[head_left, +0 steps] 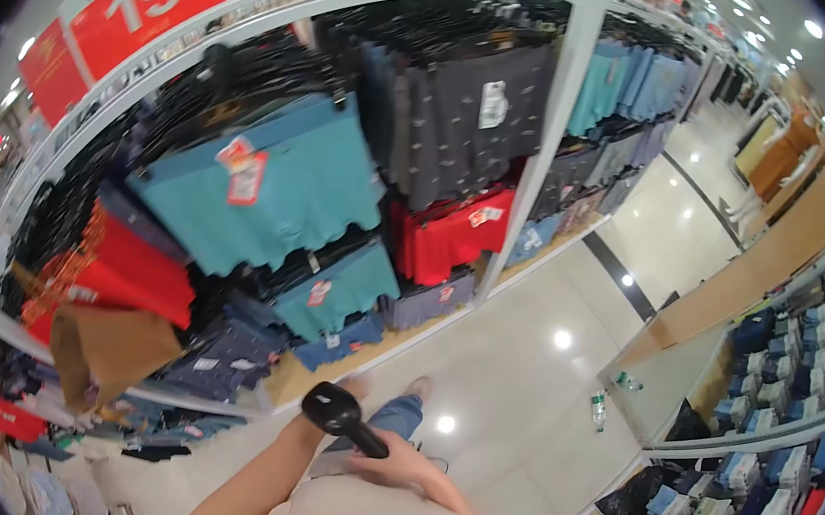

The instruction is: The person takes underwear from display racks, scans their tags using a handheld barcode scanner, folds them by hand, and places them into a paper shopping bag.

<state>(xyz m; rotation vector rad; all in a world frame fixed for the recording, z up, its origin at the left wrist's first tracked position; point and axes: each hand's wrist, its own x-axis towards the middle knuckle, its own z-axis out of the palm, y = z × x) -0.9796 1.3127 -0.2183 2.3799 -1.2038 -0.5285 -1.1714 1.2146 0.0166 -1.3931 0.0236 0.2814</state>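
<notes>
My right hand (pixel 401 460) is closed round the handle of a black barcode scanner (pixel 334 410), held in front of my body. Its broad head points up and to the left. My left forearm reaches forward beside it. The left hand (pixel 355 386) is mostly hidden behind the scanner's head, and its fingers are not clear. Beyond the hands hang teal shorts (pixel 269 187) with a red tag, smaller teal shorts (pixel 338 292) below them, and dark blue shorts (pixel 221 358).
Red shorts (pixel 450 236) and dark patterned shorts (pixel 478 109) hang on the white-framed rack. A brown paper bag (pixel 110 357) is at its left end. Folded packs (pixel 772 381) fill shelves at right. Bottles (pixel 598 411) lie on the shiny floor (pixel 529 390).
</notes>
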